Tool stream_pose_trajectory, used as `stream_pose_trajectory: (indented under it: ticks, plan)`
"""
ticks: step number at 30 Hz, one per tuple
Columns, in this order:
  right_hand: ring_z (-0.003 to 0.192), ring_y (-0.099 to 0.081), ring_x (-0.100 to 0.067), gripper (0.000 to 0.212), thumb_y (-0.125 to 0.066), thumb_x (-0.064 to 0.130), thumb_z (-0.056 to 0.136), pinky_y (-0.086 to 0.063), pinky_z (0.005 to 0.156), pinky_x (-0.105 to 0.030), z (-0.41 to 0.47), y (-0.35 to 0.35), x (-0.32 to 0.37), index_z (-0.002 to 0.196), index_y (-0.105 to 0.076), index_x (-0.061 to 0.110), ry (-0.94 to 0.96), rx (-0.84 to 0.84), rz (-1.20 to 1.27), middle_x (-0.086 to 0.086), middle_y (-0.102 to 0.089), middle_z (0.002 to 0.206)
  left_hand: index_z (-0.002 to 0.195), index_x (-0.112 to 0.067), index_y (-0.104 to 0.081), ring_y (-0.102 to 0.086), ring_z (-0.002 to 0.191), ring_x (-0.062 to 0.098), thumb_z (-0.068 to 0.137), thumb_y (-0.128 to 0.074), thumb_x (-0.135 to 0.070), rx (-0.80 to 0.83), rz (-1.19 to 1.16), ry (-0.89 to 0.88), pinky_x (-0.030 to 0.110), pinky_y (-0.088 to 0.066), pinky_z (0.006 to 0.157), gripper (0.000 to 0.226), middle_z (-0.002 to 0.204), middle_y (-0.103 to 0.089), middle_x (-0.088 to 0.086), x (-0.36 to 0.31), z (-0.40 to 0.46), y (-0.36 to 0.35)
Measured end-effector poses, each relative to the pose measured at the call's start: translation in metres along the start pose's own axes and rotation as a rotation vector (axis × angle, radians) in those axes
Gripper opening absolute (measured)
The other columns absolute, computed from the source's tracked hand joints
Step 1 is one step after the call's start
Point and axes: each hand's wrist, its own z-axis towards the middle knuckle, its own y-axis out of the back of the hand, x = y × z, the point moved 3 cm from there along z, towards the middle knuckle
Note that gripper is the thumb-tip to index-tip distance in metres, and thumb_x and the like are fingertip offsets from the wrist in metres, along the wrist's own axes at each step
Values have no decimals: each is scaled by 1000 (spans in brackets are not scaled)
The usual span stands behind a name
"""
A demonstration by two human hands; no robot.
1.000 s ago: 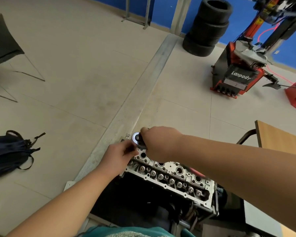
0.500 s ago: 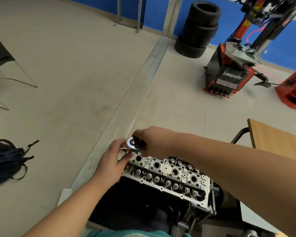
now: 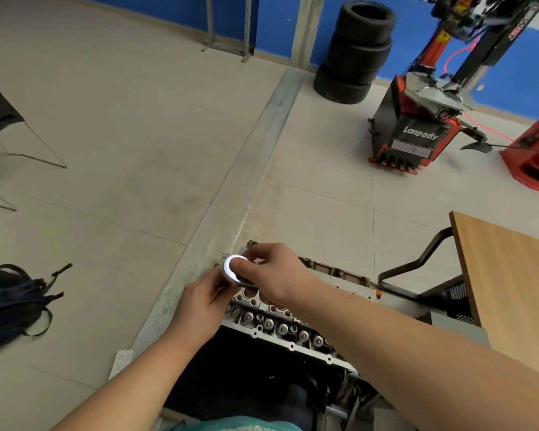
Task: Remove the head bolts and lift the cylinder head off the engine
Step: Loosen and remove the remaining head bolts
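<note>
As seen from the head camera, looking down and forward, the cylinder head point(image 3: 280, 329) sat on the engine point(image 3: 246, 377) at lower centre, its rows of valve gear and bolt holes facing up, directly in front of the person. Right hand point(image 3: 276, 276): fingers curled round a ratchet point(image 3: 232, 269), its round polished head shining just beyond the knuckles, over the far left corner of the cylinder head. Left hand point(image 3: 201, 300): fingers and thumb pinched at the underside of the ratchet head, touching it; what they held there was hidden, and the bolt itself could not be made out. Both forearms reached in from the bottom edge.

Surroundings, same view. Wooden bench point(image 3: 511, 275): at right, just beside the engine, with a black tubular frame below it. Dark backpack point(image 3: 13, 303): on the tiled floor point(image 3: 122, 135), far left, well apart from the engine. Metal floor channel point(image 3: 231, 206): running diagonally from the engine toward the blue wall. Stack of tyres point(image 3: 357, 54): against the wall, top centre. Red and black tyre changer point(image 3: 417, 132) marked "Lanpody": to the right of the tyres. Chair legs point(image 3: 28, 150): upper left.
</note>
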Motion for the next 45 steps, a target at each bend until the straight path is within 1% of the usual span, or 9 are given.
stream_pose_trajectory:
  ticks: [4,7,12,14,18,22,27,34,45]
  plan:
    - [58,-56,-24,34,-74,49,93,-44,49,-28,-25,43,3,113,-71,22,205,165,500,-13,-73,86,110,-44,-66,-70,93,-3,96,-69,-36,-51,85,28,21,-53,81,16,96,-75,-19,1,4,0]
    - [74,-63,-28,46,-74,53,91,-55,67,-37,-45,90,-32,131,-66,34,175,70,566,-17,-76,108,107,-44,-66,-70,96,-4,97,-71,-30,-88,63,3,20,-50,83,18,99,-75,-20,1,2,-5]
    - [65,-56,-15,70,-62,1,98,-54,66,-30,-67,157,-147,137,-57,60,-21,-256,122,1,-76,117,106,-45,-68,-73,102,5,95,-73,-23,-141,2,49,29,-52,93,25,102,-78,-13,4,2,-6]
    - [63,-61,-13,77,-55,-4,96,-53,56,-24,-74,183,-195,141,-54,58,-100,-325,-147,3,-68,129,106,-42,-69,-74,102,6,97,-72,-16,-141,-24,42,22,-55,92,28,103,-78,-11,3,1,-8]
    - [96,-68,-15,78,-49,-5,95,-56,66,-20,-89,222,-280,149,-48,52,-220,-395,-485,2,-60,145,107,-36,-69,-74,101,5,99,-69,-14,-163,-40,52,11,-54,90,23,104,-78,-8,-5,-1,-13]
    - [93,-61,-17,94,-60,-2,91,-49,64,-20,-102,249,-344,155,-26,57,-326,-428,-609,0,-53,133,105,-37,-70,-74,103,6,98,-69,-14,-203,-74,78,29,-56,97,24,105,-79,-3,-7,-4,-18]
    - [90,-61,-23,75,-61,10,97,-55,73,-32,-115,272,-397,153,-25,43,-420,-494,-608,-8,-54,137,109,-32,-68,-74,106,11,99,-70,-17,-223,-37,90,41,-50,104,18,106,-79,0,1,-6,-18]
    - [90,-65,-24,67,-66,18,96,-58,64,-34,-113,290,-415,152,-33,33,-511,-511,-594,-9,-58,134,111,-30,-67,-74,108,13,99,-69,-18,-268,-42,102,46,-49,107,16,107,-79,0,15,-4,-18]
    - [66,-59,-13,83,-77,26,90,-35,44,-24,-117,299,-426,157,-29,27,-548,-567,-506,-8,-70,107,114,-27,-66,-74,109,16,97,-73,-24,-287,-22,104,53,-49,108,19,107,-79,-2,34,3,-15]
